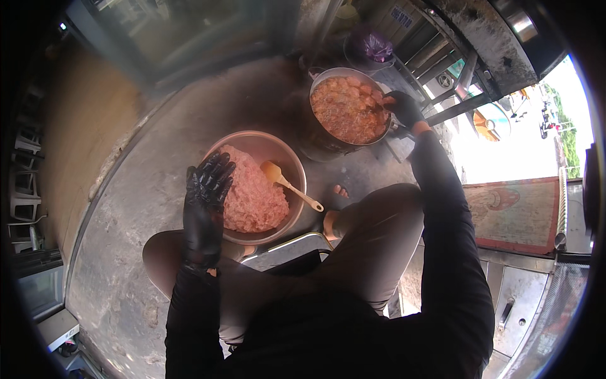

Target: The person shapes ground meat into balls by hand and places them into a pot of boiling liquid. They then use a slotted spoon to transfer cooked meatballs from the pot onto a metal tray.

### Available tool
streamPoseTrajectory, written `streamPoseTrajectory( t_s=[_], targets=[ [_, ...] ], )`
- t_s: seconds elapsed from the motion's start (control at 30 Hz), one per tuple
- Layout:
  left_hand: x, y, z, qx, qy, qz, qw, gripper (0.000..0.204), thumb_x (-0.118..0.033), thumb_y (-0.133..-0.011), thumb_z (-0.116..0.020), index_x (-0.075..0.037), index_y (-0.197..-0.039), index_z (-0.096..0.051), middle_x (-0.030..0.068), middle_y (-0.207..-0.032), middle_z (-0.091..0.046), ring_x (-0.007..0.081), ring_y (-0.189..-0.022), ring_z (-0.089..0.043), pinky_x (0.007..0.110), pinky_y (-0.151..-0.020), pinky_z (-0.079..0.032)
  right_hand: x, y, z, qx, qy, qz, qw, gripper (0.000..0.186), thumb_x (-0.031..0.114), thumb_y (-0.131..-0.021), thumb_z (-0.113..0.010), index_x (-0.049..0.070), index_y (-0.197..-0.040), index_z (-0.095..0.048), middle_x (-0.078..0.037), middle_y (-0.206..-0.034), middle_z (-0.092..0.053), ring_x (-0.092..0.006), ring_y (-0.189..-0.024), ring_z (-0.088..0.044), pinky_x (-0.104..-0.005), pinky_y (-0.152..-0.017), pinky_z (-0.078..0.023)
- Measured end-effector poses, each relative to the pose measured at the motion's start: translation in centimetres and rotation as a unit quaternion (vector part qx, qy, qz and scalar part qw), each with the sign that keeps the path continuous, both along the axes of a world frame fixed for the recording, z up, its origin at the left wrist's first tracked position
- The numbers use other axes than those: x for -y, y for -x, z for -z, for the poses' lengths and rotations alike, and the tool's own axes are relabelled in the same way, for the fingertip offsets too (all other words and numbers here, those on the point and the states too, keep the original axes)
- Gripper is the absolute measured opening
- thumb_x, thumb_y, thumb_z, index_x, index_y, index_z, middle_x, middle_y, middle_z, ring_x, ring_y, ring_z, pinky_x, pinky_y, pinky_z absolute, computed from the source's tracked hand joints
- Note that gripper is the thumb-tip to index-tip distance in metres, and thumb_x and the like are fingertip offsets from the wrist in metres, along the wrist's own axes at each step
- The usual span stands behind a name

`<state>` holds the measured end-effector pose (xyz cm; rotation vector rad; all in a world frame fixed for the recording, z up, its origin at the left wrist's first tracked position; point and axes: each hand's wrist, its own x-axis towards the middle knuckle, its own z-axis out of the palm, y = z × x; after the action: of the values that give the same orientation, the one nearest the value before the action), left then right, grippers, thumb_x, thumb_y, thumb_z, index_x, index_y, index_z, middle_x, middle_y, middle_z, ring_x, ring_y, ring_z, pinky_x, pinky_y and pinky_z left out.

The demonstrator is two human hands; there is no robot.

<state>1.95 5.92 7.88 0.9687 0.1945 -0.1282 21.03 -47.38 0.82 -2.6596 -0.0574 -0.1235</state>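
1. Here the left hand (207, 196) hovered at the bowl's left rim, fingers nearly straight, seemingly gripping nothing!
2. Pink mince (252, 199) filled the bowl (268, 146), looking soft, sticky, slippery; best scooped from its left edge.
3. Right hand (405, 108) at the pot (325, 140)'s right rim, fingers curled; any hold, impossible to tell!

there are two gloved hands (209, 180) (406, 108), one pink-filled bowl (295, 165), one bubbling pot (322, 136) and one spatula (288, 184).
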Motion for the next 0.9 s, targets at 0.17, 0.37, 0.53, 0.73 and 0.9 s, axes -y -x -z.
streamPoseTrajectory(
  t_s=[0.17,0.37,0.53,0.73,0.9],
  targets=[
    [0.0,-0.4,0.1,-0.062,-0.018,-0.022,0.998,0.061,-0.043,-0.112,-0.027,0.004,-0.144,-0.046,0.0184,-0.141,-0.058,0.0278,-0.130,-0.057,0.039,-0.111,-0.046,0.6,-3.2,5.5,-0.062,0.017,0.016,0.998,0.036,0.022,-0.083,-0.078,0.012,-0.117,-0.070,-0.012,-0.112,-0.072,-0.0296,-0.102,-0.069,-0.0390,-0.090,-0.054],
    [-0.1,-0.6,0.6,-0.067,-0.034,-0.014,0.997,0.060,-0.043,-0.112,-0.027,0.004,-0.145,-0.046,0.0177,-0.140,-0.058,0.0272,-0.129,-0.058,0.038,-0.111,-0.045,0.6,-4.4,8.0,-0.050,-0.039,0.085,0.994,0.030,0.023,-0.082,-0.078,0.011,-0.109,-0.072,-0.014,-0.105,-0.072,-0.0325,-0.099,-0.069,-0.0405,-0.087,-0.054],
    [0.2,-0.5,0.9,-0.052,-0.045,0.000,0.998,0.060,-0.041,-0.112,-0.026,0.005,-0.145,-0.046,0.0180,-0.140,-0.058,0.0275,-0.129,-0.058,0.038,-0.111,-0.045,-0.5,-3.8,6.7,-0.014,0.107,0.046,0.993,0.031,0.025,-0.085,-0.075,0.011,-0.113,-0.071,-0.013,-0.107,-0.073,-0.0300,-0.099,-0.070,-0.0402,-0.088,-0.055],
    [-0.2,-0.5,1.2,-0.051,-0.025,-0.001,0.998,0.059,-0.041,-0.112,-0.027,0.004,-0.145,-0.046,0.0180,-0.140,-0.058,0.0278,-0.129,-0.058,0.038,-0.113,-0.044,-2.4,-1.7,-1.0,-0.026,0.186,0.104,0.977,0.025,0.030,-0.090,-0.066,0.014,-0.107,-0.074,-0.013,-0.108,-0.072,-0.0342,-0.099,-0.069,-0.0430,-0.087,-0.054],
    [-0.2,-0.4,1.4,-0.052,-0.041,0.000,0.998,0.059,-0.041,-0.112,-0.027,0.004,-0.145,-0.046,0.0172,-0.141,-0.058,0.0273,-0.130,-0.057,0.038,-0.113,-0.044,-3.8,-1.6,0.2,0.031,0.163,0.057,0.984,0.019,0.030,-0.091,-0.062,0.018,-0.099,-0.075,-0.011,-0.105,-0.073,-0.0325,-0.098,-0.069,-0.0444,-0.087,-0.054]
  ],
)
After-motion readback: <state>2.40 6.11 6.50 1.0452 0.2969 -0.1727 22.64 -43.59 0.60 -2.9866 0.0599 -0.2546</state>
